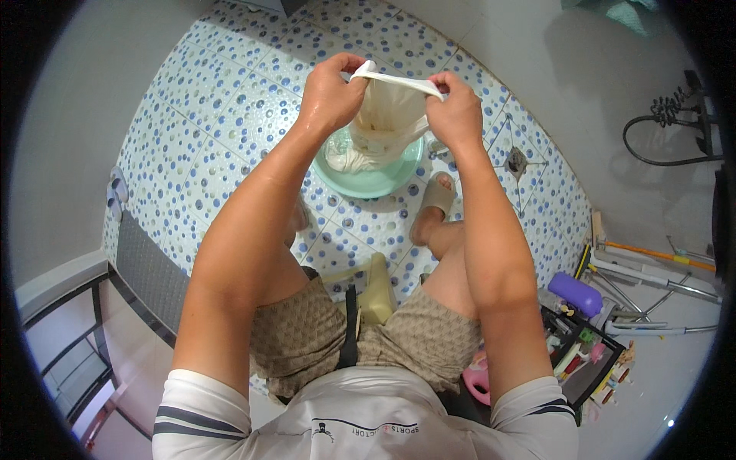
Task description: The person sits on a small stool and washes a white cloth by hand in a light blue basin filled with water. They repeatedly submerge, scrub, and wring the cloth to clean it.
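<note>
A wet-looking white cloth [395,107], with brownish stains on it, hangs stretched between my two hands. My left hand [333,93] pinches its upper left corner, where the edge is bunched up. The upper right end of the edge is gripped by my right hand [456,111]. Below, the cloth's lower part drops into a light green basin [368,186] on the floor between my feet. More white fabric [353,159] lies crumpled inside it, and I cannot tell whether it is one piece with the cloth.
Blue-dotted tiles cover the floor, with a drain [516,162] to the right. A grey mat [157,253] and slippers [116,190] lie left. At the right stand a purple container [575,294], a black crate [606,364] of small items and long-handled tools [652,280]. A coiled hose [640,157] hangs on the wall.
</note>
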The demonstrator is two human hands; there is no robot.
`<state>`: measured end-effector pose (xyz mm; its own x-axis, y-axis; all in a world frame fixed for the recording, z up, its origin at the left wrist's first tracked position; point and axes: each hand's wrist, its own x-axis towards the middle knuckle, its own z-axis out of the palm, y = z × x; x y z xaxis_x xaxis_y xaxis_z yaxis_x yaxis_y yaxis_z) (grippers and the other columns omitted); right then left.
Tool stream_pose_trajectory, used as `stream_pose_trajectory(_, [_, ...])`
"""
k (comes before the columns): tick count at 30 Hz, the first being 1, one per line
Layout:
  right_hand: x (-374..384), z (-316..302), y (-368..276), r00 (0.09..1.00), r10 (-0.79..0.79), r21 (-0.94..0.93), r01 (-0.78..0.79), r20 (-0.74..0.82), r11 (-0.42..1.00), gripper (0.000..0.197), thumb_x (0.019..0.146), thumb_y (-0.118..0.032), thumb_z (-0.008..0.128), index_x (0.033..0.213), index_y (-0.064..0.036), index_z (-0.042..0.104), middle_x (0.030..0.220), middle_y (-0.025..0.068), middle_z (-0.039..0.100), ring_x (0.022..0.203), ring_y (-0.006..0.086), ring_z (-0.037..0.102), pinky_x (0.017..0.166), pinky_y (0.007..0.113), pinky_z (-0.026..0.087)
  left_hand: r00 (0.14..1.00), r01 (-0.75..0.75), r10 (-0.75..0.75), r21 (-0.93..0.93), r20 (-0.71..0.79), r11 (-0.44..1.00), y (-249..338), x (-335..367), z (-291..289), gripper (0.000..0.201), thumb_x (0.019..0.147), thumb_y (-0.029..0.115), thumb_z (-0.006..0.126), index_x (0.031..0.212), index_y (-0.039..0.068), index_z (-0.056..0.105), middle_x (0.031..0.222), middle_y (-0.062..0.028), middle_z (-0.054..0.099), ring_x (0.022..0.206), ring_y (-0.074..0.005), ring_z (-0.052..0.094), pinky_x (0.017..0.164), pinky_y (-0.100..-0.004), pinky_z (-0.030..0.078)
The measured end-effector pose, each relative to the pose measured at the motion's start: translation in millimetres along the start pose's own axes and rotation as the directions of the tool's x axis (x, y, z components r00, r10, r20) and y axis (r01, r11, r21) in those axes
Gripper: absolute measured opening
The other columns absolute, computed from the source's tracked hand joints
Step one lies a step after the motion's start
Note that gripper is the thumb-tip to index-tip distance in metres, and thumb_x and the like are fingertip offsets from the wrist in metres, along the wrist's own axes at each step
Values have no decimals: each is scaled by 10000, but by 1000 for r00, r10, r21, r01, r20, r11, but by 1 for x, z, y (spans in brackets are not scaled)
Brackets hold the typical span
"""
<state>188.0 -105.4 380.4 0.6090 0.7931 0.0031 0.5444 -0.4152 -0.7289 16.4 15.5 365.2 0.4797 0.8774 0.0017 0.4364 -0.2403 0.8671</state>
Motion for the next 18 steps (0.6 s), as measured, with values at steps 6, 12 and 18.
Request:
stream_pose_trajectory(6, [1,7,7,997,-45,39,48,-59,998,320,842,-81,570,1119,-68,729,1104,177,753,1032,379,711,915,443,549,999,-49,45,234,21,971,-14,3,1,353,953,176,556,1230,20,708,1112,-213,740,1010,-377,703,914,-440,542])
stream_pose_trajectory(12, [7,14,20,980,130,-292,-81,152,953,357,838,-96,590,1165,-84,731,1190,182,734,1123,382,688,949,467,545,998,52,-53,60,20,997,-20,6,-9,418,967,227,523,1267,-34,652,1116,-282,726,1069,-415,701,956,-459,525])
stream_pose_trajectory(18, [24,30,72,935,232,-346,-130,269,929,385,859,-147,590,1212,-69,723,1223,190,727,1161,381,680,999,463,535,972,233,-236,-121,-10,965,-24,9,-3,589,1020,441,512,1240,-94,620,1147,-315,704,1086,-430,690,967,-444,516])
